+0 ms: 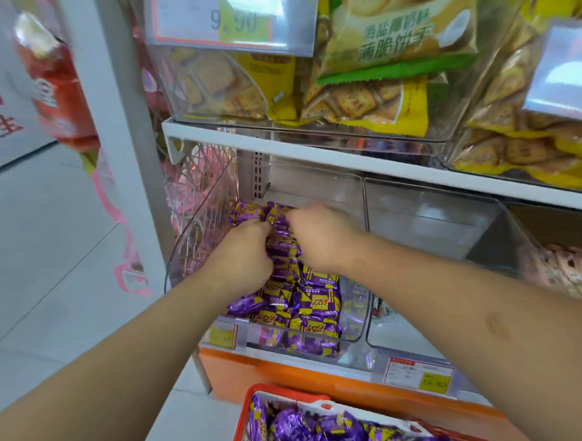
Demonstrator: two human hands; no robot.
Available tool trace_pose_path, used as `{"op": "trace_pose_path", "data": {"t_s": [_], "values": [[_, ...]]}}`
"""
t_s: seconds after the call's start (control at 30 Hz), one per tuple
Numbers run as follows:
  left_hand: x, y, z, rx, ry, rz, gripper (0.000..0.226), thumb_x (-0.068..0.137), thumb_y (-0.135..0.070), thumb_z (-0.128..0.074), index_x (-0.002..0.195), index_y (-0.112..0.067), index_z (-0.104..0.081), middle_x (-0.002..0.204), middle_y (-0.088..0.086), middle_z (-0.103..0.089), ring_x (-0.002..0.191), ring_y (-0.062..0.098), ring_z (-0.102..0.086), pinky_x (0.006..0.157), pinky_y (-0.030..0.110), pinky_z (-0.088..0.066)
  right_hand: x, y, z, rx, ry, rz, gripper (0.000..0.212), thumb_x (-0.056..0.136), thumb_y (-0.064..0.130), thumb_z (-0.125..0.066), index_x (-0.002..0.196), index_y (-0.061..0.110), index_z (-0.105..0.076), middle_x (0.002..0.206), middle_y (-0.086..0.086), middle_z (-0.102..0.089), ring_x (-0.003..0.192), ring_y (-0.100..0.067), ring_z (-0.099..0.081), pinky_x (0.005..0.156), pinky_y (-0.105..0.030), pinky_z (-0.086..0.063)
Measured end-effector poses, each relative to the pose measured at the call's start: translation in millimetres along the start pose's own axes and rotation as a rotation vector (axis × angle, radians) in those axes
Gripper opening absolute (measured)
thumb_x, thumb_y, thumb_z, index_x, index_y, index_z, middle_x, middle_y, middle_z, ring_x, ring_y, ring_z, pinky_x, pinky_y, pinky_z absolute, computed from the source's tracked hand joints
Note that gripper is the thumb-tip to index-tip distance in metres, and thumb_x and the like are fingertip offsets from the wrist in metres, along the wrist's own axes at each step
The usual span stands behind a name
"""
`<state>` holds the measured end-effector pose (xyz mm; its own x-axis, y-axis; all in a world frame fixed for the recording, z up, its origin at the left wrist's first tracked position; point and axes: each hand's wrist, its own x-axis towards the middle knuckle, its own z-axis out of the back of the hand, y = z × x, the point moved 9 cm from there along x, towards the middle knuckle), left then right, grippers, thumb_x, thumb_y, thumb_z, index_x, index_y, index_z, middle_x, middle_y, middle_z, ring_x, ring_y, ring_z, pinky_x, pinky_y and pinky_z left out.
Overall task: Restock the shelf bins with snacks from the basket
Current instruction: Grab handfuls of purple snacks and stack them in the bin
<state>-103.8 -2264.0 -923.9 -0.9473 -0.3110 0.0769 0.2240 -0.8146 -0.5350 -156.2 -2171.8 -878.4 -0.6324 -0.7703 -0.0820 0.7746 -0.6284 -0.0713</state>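
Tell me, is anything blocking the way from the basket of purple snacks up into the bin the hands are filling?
Nothing visible does. The basket sits just below the open-topped bin, where both hands already rest among the purple snacks.

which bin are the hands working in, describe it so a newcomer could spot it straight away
Start at the white shelf under the biscuit bags and look just below it, at the left end. The clear plastic bin there holds purple and yellow snack packets, with the left hand and right hand reaching in. The clear bin to its right looks nearly empty.
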Motion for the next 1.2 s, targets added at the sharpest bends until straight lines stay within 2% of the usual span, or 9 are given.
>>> {"op": "trace_pose_path", "data": {"t_s": [0.17, 0.3, 0.4, 0.63, 0.73, 0.87, 0.97, 1.1, 1.2], "values": [[-27, 19, 16, 0.013, -0.028, 0.074, 0.031, 0.077, -0.002, -0.055, 0.104, -0.009, -0.067, 0.107, 0.013, -0.063, 0.102, 0.034, -0.060, 0.089, 0.041, -0.051, -22, 40, -34, 0.219, 0.158, 0.139, 0.050, 0.079, 0.006, -0.067, 0.127, 0.014, -0.056, 0.108, -0.008, -0.057, 0.102, -0.030, -0.061, 0.076, -0.038, -0.055], [-35, 25, 6, 0.035, 0.068, 0.144, 0.029, 0.084, -0.015, -0.060, 0.113, -0.016, -0.062, 0.106, 0.010, -0.067, 0.100, 0.033, -0.064, 0.081, 0.033, -0.052, -15, 38, -45, 0.400, 0.130, -0.028, 0.052, 0.079, 0.009, -0.067, 0.127, 0.013, -0.048, 0.119, -0.012, -0.054, 0.108, -0.034, -0.059, 0.071, -0.036, -0.046], [-35, 25, 10, 0.025, 0.018, 0.161, 0.032, 0.080, -0.014, -0.069, 0.112, -0.015, -0.061, 0.107, 0.013, -0.065, 0.099, 0.035, -0.064, 0.076, 0.032, -0.048, -7, 35, -50, 0.449, 0.077, -0.089, 0.054, 0.074, 0.011, -0.072, 0.125, 0.017, -0.051, 0.113, -0.010, -0.056, 0.103, -0.034, -0.061, 0.069, -0.036, -0.050], [-30, 26, 15, -0.170, -0.017, 0.203, 0.060, 0.071, -0.005, -0.077, 0.128, -0.019, -0.064, 0.120, 0.003, -0.064, 0.110, 0.022, -0.063, 0.097, 0.030, -0.051, -10, 28, -55, 0.452, 0.004, -0.138, 0.032, 0.074, 0.010, -0.072, 0.103, 0.015, -0.059, 0.108, -0.009, -0.053, 0.102, -0.031, -0.058, 0.079, -0.039, -0.057], [-31, 18, 29, -0.344, -0.097, 0.178, 0.048, 0.080, -0.005, -0.075, 0.124, -0.020, -0.066, 0.114, -0.007, -0.067, 0.106, 0.013, -0.065, 0.091, 0.020, -0.047, -10, 14, -43, 0.630, -0.060, -0.178, 0.033, 0.074, 0.019, -0.068, 0.107, 0.022, -0.068, 0.114, -0.007, -0.046, 0.108, -0.025, -0.050, 0.088, -0.034, -0.051], [-41, 9, 50, -0.696, -0.170, 0.250, 0.023, 0.093, -0.013, -0.070, 0.114, -0.023, -0.073, 0.109, -0.007, -0.074, 0.102, 0.013, -0.069, 0.097, 0.035, -0.054, -23, -7, -10, 1.113, -0.169, -0.230, 0.018, 0.087, 0.026, -0.078, 0.104, 0.021, -0.076, 0.098, -0.001, -0.074, 0.084, -0.015, -0.066, 0.072, -0.029, -0.047], [-51, 2, 47, -0.907, -0.136, 0.332, 0.010, 0.096, -0.026, -0.070, 0.102, -0.022, -0.077, 0.097, -0.002, -0.076, 0.082, 0.015, -0.067, 0.081, 0.037, -0.055, -30, -21, 3, 1.302, -0.251, -0.297, 0.027, 0.094, 0.046, -0.072, 0.091, 0.020, -0.078, 0.078, 0.004, -0.074, 0.067, -0.011, -0.064, 0.066, -0.031, -0.047], [-54, -9, 25, -1.157, -0.042, 0.367, 0.032, 0.099, -0.036, -0.067, 0.107, -0.005, -0.074, 0.092, 0.013, -0.062, 0.066, 0.020, -0.057, 0.066, 0.036, -0.056, -35, -24, -3, 1.449, -0.165, -0.399, 0.042, 0.094, 0.053, -0.069, 0.073, 0.017, -0.072, 0.060, -0.003, -0.058, 0.047, -0.014, -0.047, 0.048, -0.029, -0.039], [-52, -6, 22, -1.208, -0.077, 0.382, 0.035, 0.101, -0.035, -0.064, 0.108, -0.003, -0.073, 0.094, 0.019, -0.066, 0.077, 0.028, -0.059, 0.060, 0.032, -0.056, -36, -23, -6, 1.581, -0.108, -0.407, 0.036, 0.095, 0.044, -0.069, 0.087, 0.009, -0.072, 0.069, -0.009, -0.057, 0.055, -0.018, -0.051, 0.046, -0.029, -0.040]]}}
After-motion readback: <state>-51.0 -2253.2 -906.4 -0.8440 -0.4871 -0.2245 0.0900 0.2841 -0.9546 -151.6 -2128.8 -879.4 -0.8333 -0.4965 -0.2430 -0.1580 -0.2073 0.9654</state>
